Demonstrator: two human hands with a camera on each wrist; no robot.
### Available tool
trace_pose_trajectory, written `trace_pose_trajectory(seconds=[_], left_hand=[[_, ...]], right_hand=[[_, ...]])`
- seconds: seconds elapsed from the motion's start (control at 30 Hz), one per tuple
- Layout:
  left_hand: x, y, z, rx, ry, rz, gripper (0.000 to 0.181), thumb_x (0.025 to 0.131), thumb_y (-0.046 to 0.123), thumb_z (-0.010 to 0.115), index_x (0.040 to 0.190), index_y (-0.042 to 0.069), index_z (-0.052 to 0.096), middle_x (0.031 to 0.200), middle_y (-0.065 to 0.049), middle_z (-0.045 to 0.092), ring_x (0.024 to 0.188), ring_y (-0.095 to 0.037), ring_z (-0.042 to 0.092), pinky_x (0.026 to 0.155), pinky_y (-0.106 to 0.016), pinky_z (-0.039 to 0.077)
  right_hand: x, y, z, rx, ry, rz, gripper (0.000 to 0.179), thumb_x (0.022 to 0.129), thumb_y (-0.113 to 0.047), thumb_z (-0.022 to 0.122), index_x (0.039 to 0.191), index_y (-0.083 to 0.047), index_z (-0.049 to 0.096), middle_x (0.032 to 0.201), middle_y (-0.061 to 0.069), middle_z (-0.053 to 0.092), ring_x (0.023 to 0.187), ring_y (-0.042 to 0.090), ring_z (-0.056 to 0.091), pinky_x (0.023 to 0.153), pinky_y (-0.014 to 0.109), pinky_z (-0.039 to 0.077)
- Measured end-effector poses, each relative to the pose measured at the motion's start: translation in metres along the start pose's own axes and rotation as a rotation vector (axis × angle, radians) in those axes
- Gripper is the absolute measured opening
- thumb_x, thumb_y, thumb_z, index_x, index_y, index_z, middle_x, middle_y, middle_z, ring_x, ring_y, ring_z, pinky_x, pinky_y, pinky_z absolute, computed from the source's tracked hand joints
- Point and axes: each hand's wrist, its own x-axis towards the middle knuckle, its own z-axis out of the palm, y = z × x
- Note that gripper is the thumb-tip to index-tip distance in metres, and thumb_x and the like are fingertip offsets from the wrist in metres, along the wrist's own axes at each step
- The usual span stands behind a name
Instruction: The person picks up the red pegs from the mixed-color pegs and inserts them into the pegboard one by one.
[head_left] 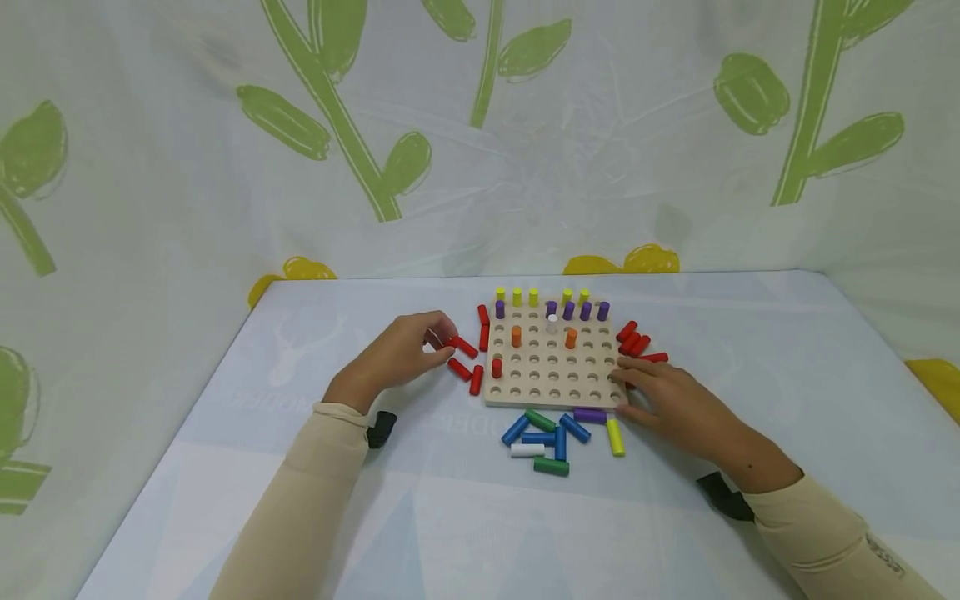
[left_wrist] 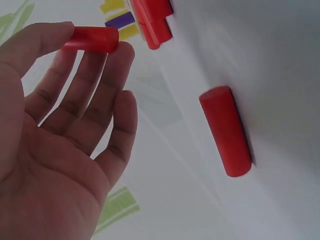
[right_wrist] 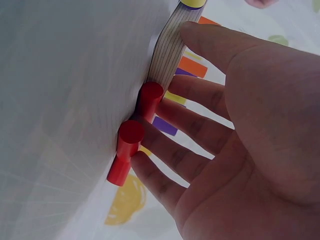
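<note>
My left hand (head_left: 405,352) is left of the pegboard, pinching a red peg (left_wrist: 95,39) between thumb and fingertips. Another red peg (left_wrist: 226,131) lies on the table below that hand in the left wrist view. The wooden pegboard (head_left: 553,406) has rows of round holes with yellow, purple, orange, white and red pegs standing in some. At the board's front right corner rests my right hand (head_left: 675,408), its fingers extended and its thumb against the board's side (right_wrist: 167,50). Red pegs (right_wrist: 131,135) lie beside those fingers.
In front of the board lie loose blue pegs (head_left: 538,438), green pegs (head_left: 551,467), a white peg (head_left: 527,451), a purple peg (head_left: 589,415) and a yellow peg (head_left: 616,437). More red pegs (head_left: 483,337) lie along its left side. A leaf-patterned curtain (head_left: 562,183) hangs behind the table.
</note>
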Motion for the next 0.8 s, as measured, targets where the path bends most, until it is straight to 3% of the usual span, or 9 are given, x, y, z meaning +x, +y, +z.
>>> trace_pose_trajectory(seconds=[0.33,0.8], left_hand=[[-0.001,0.008,0.011,-0.079,-0.06,0.077,0.023,0.09,0.017,0.074,0.109,0.014,0.062,0.102,0.002,0.068,0.101,-0.016,0.064,0.093,-0.035,0.057],[-0.002,0.013,0.019,-0.096,-0.069,0.166,0.02,0.088,0.015,0.077,0.102,0.018,0.063,0.096,0.007,0.072,0.092,-0.009,0.067,0.094,-0.035,0.056]], right_hand=[[0.0,0.0,0.001,-0.004,-0.002,0.002,0.058,0.085,-0.031,0.08,0.136,-0.01,0.062,0.146,0.018,0.053,0.131,0.044,0.052,0.101,0.059,0.048],[0.001,0.001,0.001,-0.009,0.01,-0.001,0.057,0.084,-0.031,0.081,0.135,-0.011,0.063,0.146,0.018,0.054,0.131,0.044,0.052,0.101,0.059,0.049]])
